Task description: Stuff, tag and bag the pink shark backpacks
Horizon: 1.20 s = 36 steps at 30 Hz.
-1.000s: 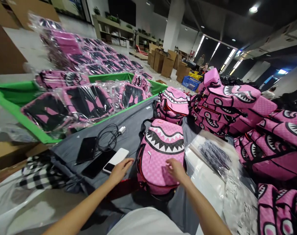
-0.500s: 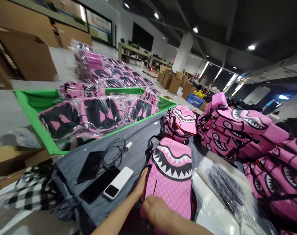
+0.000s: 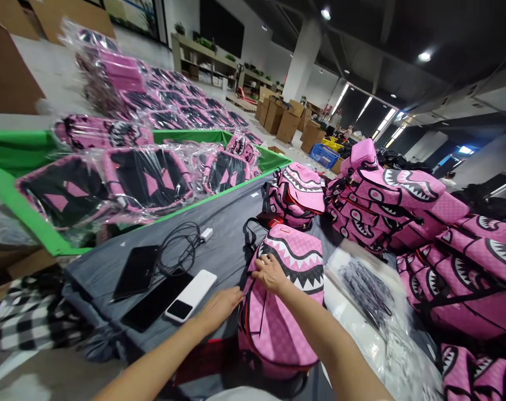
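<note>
A pink checked backpack with a black-and-white shark-mouth print lies on the grey-covered table, its front facing up. My right hand is on its upper left front, fingers curled and pressed together by the pocket seam; what they pinch is too small to make out. My left hand reaches to the bag's left side with fingers stretched out, the fingertips at its edge. A dark strap loops out at the bag's top left. Just beyond it stands another pink backpack.
To the left lie a white handheld device, a black tablet and a coiled cable. A green-rimmed bin holds bagged backpacks. Pink backpacks are piled at right, beside a clear plastic bag of dark cords.
My right hand has moved up the backpack's front from its lower left to near the shark mouth. My left hand has shifted slightly left and now shows fully. The view has turned.
</note>
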Tool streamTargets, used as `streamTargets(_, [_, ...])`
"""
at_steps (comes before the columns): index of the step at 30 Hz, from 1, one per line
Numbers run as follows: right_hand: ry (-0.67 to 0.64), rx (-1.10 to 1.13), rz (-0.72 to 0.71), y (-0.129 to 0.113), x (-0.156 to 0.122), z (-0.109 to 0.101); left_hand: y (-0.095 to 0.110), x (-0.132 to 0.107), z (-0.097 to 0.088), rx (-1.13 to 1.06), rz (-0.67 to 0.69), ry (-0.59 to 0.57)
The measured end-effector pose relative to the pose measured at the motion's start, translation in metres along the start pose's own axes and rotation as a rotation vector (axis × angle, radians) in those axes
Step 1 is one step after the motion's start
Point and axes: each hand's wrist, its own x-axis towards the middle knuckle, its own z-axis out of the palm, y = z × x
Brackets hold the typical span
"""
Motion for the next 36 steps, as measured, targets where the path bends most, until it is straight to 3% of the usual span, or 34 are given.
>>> streamTargets(2, [0.01,0.005,0.018,0.002,0.006,0.005,0.016,-0.036,0.011,0.071,0.03,-0.123])
streamTargets(5, [0.055,0.037,0.109,-0.002,0.014,0.01,0.061,-0.066,0.057,0.122,0.072,-0.322])
streamTargets(8, [0.15,0.115,0.232,-0.014,0.001,0.016,0.106,-0.067,0.107,0.134,0.09,-0.426])
streamTargets(10, [0.268,0.202,0.307,-0.028,-0.037,0.025,0.123,-0.061,0.126,0.135,0.059,-0.416])
streamTargets(13, [0.394,0.276,0.333,-0.058,-0.134,0.048,0.13,-0.055,0.131,0.115,-0.015,-0.357])
streamTargets(15, [0.537,0.296,0.237,-0.08,-0.203,0.069,0.13,-0.055,0.13,0.077,-0.041,-0.323])
streamTargets(17, [0.604,0.291,0.261,-0.098,-0.251,0.09,0.133,-0.058,0.132,0.025,-0.037,-0.302])
streamTargets(19, [0.663,0.246,0.345,-0.11,-0.27,0.107,0.139,-0.063,0.136,-0.034,-0.017,-0.293])
streamTargets(23, [0.746,0.176,0.481,-0.118,-0.259,0.123,0.144,-0.077,0.142,-0.13,0.004,-0.342])
streamTargets(24, [0.749,0.197,0.509,-0.12,-0.255,0.125,0.143,-0.079,0.142,-0.164,-0.036,-0.365])
streamTargets(26, [0.775,0.3,0.59,-0.128,-0.253,0.127,0.141,-0.08,0.145,-0.391,-0.305,-0.364])
streamTargets(29, [0.88,0.515,0.683,-0.136,-0.268,0.127,0.141,-0.076,0.151,-0.916,-0.811,-0.146])
streamTargets(30, [0.91,0.573,0.712,-0.134,-0.277,0.125,0.142,-0.075,0.153,-1.02,-0.878,-0.068])
streamTargets(32, [0.935,0.654,0.807,-0.115,-0.295,0.118,0.143,-0.076,0.154,-1.057,-0.853,0.024])
streamTargets(36, [0.94,0.711,1.014,-0.032,-0.303,0.099,0.136,-0.087,0.152,-1.039,-0.903,0.057])
